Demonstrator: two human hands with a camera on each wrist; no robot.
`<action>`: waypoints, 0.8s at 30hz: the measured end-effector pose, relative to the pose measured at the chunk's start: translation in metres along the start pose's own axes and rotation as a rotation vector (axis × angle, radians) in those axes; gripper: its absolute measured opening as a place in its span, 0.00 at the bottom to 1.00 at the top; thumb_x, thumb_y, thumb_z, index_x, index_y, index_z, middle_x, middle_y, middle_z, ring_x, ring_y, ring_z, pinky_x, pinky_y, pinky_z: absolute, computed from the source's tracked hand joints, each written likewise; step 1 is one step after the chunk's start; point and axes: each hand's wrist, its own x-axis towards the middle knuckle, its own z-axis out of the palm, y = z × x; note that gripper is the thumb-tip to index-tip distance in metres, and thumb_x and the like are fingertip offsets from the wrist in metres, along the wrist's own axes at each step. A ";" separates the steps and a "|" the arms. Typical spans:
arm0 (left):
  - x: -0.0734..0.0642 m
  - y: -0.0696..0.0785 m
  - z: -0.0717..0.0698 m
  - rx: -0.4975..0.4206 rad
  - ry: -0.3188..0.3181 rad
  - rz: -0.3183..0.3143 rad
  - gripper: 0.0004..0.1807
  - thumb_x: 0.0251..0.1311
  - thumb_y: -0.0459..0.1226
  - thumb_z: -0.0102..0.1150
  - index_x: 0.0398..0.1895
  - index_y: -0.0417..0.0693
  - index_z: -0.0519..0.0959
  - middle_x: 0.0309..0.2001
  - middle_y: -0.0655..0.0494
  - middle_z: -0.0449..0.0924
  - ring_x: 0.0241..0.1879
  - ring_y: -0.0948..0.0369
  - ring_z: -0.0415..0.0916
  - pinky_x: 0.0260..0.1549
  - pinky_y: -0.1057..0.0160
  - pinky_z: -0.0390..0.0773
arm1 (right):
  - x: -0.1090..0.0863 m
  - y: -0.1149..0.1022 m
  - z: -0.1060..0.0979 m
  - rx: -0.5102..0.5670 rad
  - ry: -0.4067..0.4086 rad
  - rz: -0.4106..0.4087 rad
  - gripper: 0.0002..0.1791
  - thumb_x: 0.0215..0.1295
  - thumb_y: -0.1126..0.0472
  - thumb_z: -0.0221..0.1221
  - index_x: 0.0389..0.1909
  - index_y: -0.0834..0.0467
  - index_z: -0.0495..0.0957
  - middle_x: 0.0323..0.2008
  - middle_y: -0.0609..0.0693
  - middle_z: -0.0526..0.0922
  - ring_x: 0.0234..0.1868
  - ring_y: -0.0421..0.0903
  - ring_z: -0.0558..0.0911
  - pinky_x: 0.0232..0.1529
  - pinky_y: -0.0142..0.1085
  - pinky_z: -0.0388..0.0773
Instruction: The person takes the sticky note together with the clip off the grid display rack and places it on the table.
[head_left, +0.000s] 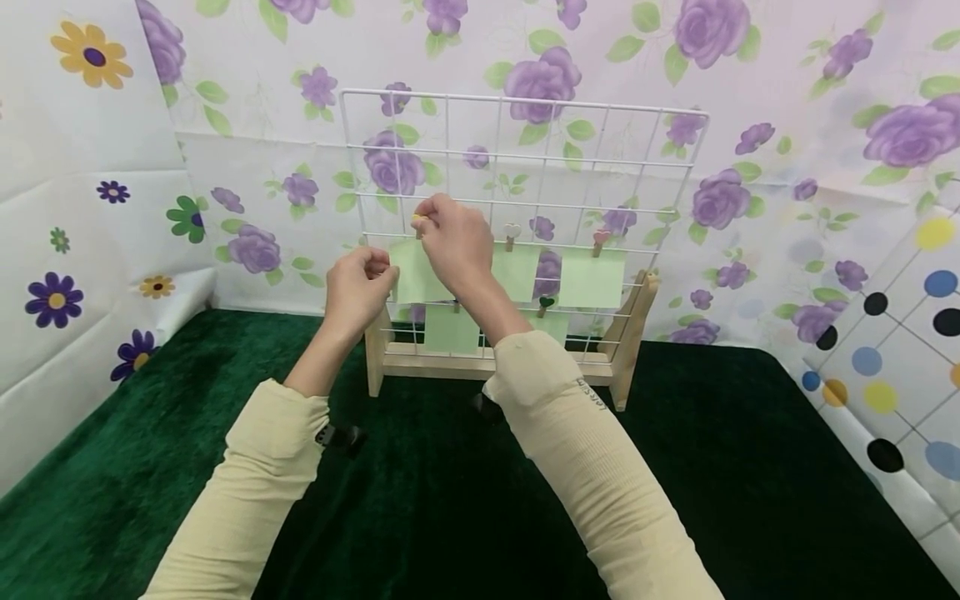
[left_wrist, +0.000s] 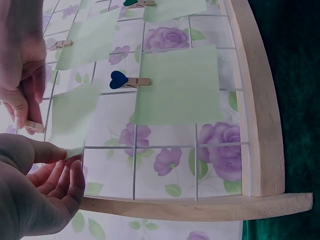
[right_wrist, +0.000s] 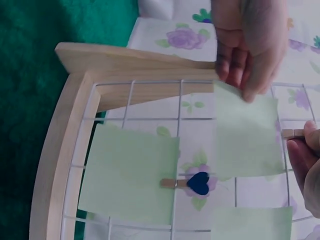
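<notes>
My left hand (head_left: 356,287) pinches the left edge of a pale green paper sheet (head_left: 411,279) between thumb and fingers, against a white wire grid (head_left: 525,102). Just above that sheet, my right hand (head_left: 459,250) pinches a small wooden clothespin (right_wrist: 291,133) with a yellow heart (head_left: 418,218). In the right wrist view the clothespin's tip is close to the sheet's edge. Beside it hang more green sheets, one under a white-heart clothespin (head_left: 512,235) and one under a pink-heart clothespin (head_left: 601,242). A blue-heart clothespin (left_wrist: 127,80) holds a lower sheet (left_wrist: 177,87).
The grid stands in a wooden base (head_left: 495,367) on a dark green cloth (head_left: 420,483). A green-heart clothespin (head_left: 547,305) holds another lower sheet, partly behind my right forearm. Floral sheeting (head_left: 757,275) rises behind the grid.
</notes>
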 end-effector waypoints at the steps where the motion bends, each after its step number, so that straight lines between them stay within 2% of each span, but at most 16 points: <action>1: 0.000 -0.001 0.000 0.003 -0.005 0.004 0.12 0.66 0.32 0.53 0.46 0.31 0.77 0.42 0.39 0.79 0.42 0.49 0.75 0.40 0.55 0.75 | 0.000 -0.001 0.000 0.009 0.012 -0.012 0.08 0.67 0.58 0.60 0.41 0.57 0.83 0.36 0.47 0.87 0.32 0.42 0.82 0.28 0.31 0.72; 8: -0.003 -0.006 -0.003 0.010 -0.076 0.011 0.12 0.67 0.32 0.53 0.47 0.31 0.76 0.42 0.39 0.78 0.43 0.48 0.75 0.42 0.53 0.76 | -0.005 -0.004 -0.003 0.067 0.031 -0.067 0.09 0.67 0.59 0.60 0.43 0.58 0.83 0.39 0.48 0.87 0.35 0.41 0.84 0.29 0.27 0.72; 16: -0.012 -0.007 -0.008 0.001 -0.245 0.019 0.09 0.67 0.33 0.55 0.44 0.34 0.75 0.44 0.40 0.78 0.47 0.47 0.76 0.48 0.50 0.75 | -0.021 0.005 -0.015 0.205 0.036 -0.154 0.08 0.64 0.63 0.63 0.41 0.61 0.84 0.40 0.51 0.87 0.41 0.43 0.85 0.40 0.27 0.76; 24: -0.022 -0.014 -0.012 -0.026 -0.333 -0.011 0.10 0.68 0.35 0.54 0.44 0.36 0.75 0.42 0.43 0.78 0.43 0.49 0.75 0.41 0.54 0.77 | -0.037 0.022 -0.022 0.243 0.013 -0.110 0.09 0.64 0.61 0.63 0.42 0.60 0.83 0.40 0.50 0.86 0.43 0.43 0.84 0.48 0.34 0.75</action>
